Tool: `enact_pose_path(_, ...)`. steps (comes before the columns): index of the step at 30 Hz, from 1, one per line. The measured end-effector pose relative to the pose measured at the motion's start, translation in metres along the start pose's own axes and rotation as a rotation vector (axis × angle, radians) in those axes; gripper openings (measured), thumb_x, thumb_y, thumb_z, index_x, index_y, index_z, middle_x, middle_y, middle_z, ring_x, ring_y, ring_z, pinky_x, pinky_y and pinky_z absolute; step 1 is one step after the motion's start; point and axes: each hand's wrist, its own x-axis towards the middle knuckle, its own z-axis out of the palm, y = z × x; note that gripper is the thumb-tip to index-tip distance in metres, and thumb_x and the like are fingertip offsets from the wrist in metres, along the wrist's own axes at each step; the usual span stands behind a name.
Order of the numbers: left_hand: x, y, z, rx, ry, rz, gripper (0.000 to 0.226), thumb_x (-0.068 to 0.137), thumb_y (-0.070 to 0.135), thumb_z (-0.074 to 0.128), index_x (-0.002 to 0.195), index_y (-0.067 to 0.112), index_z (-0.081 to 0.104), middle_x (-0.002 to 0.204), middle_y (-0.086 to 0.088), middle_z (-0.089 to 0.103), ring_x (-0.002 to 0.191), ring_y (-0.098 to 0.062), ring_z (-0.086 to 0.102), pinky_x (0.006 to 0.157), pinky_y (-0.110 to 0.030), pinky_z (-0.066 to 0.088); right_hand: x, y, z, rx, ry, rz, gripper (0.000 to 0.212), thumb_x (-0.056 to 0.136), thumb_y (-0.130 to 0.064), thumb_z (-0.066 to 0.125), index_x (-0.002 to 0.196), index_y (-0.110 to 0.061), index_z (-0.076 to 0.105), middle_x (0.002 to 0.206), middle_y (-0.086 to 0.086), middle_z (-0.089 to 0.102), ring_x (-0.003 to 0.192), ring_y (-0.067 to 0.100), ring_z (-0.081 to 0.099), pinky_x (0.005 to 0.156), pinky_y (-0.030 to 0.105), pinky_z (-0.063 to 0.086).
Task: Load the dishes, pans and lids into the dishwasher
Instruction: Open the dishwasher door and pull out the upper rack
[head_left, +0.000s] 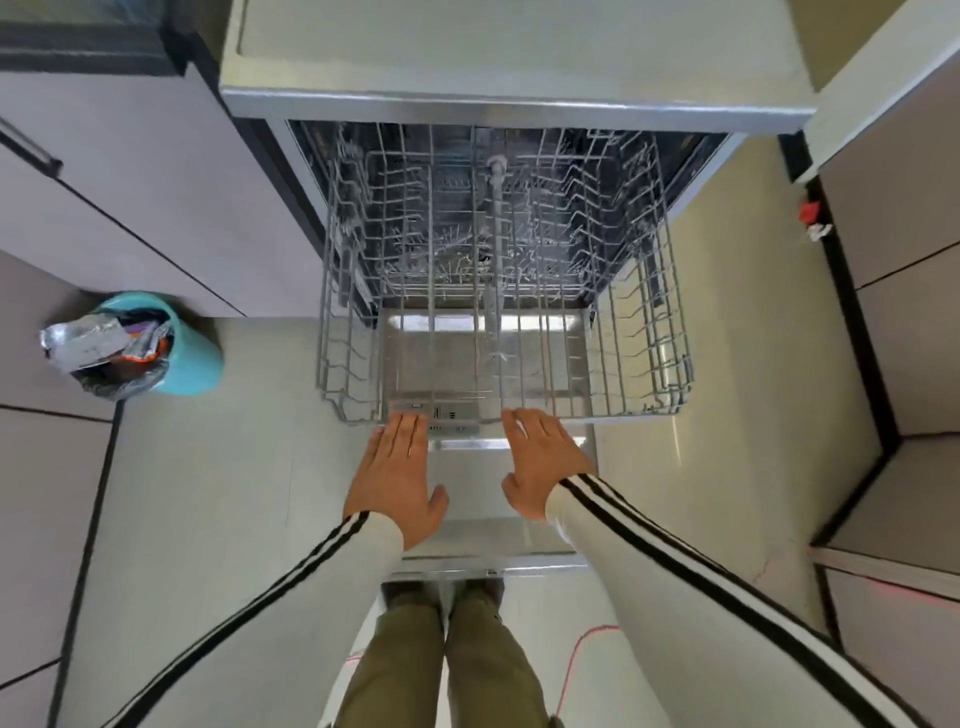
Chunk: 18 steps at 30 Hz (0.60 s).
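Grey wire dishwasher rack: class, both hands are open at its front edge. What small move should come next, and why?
Probably draw both hands back and fetch a first dish. The grey wire rack stands pulled out over the lowered steel door and holds nothing. The left hand and right hand are open at its front rim, and no dishes show here.

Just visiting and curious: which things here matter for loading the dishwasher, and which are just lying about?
Job: open steel dishwasher door, pulled-out grey wire rack, left hand, right hand.
Lying about: teal rubbish bin, small red floor object.
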Motion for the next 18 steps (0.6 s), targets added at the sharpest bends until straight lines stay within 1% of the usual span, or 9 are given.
enact_pose_path(3, -0.029, 0.007, 0.005, -0.018, -0.064, -0.023, 0.093, 0.092, 0.055, 0.043, 0.156, 0.013, -0.01, 0.165, -0.006, -0.009, 0.151, -0.022, -0.01, 0.124, -0.039, 0.001, -0.022, -0.009, 0.014, 0.039, -0.048, 0.037, 0.076, 0.099, -0.046, 0.041, 0.157, -0.014, 0.004, 0.164, 0.008, 0.008, 0.151, 0.026, 0.008, 0.124, 0.04, 0.009)
enact_pose_path(5, -0.048, 0.01, 0.008, -0.026, -0.108, -0.035, 0.094, 0.091, 0.055, 0.043, 0.156, 0.013, -0.01, 0.165, -0.006, -0.009, 0.151, -0.022, -0.01, 0.124, -0.039, 0.0, -0.037, -0.015, 0.024, 0.043, -0.09, 0.062, 0.076, 0.099, -0.053, 0.035, 0.158, -0.015, 0.004, 0.165, 0.008, 0.007, 0.151, 0.027, 0.008, 0.123, 0.041, 0.008)
enact_pose_path(8, -0.073, 0.016, 0.013, -0.033, -0.166, -0.037, 0.093, 0.09, 0.055, 0.042, 0.157, 0.014, -0.008, 0.165, -0.006, -0.009, 0.152, -0.022, -0.009, 0.124, -0.039, -0.002, -0.059, -0.019, 0.034, 0.055, -0.139, 0.065, 0.077, 0.099, -0.059, 0.029, 0.158, -0.016, 0.005, 0.165, 0.007, 0.008, 0.151, 0.027, 0.008, 0.122, 0.041, 0.008)
enact_pose_path(13, -0.098, 0.021, 0.006, -0.024, -0.265, -0.032, 0.094, 0.09, 0.055, 0.045, 0.157, 0.015, -0.009, 0.165, -0.006, -0.01, 0.151, -0.021, -0.01, 0.124, -0.04, 0.0, -0.088, -0.025, 0.041, 0.068, -0.184, 0.057, 0.078, 0.099, -0.058, 0.03, 0.158, -0.014, 0.001, 0.165, 0.008, 0.002, 0.152, 0.026, 0.004, 0.122, 0.04, 0.005)
enact_pose_path(18, -0.105, 0.015, -0.016, 0.047, -0.276, -0.03, 0.094, 0.092, 0.056, 0.043, 0.156, 0.013, -0.012, 0.163, -0.006, -0.017, 0.151, -0.021, -0.011, 0.124, -0.042, 0.001, -0.096, -0.025, 0.035, 0.055, -0.205, 0.059, 0.08, 0.1, -0.058, 0.027, 0.157, -0.012, -0.003, 0.165, 0.008, -0.007, 0.152, 0.024, -0.002, 0.124, 0.041, 0.005)
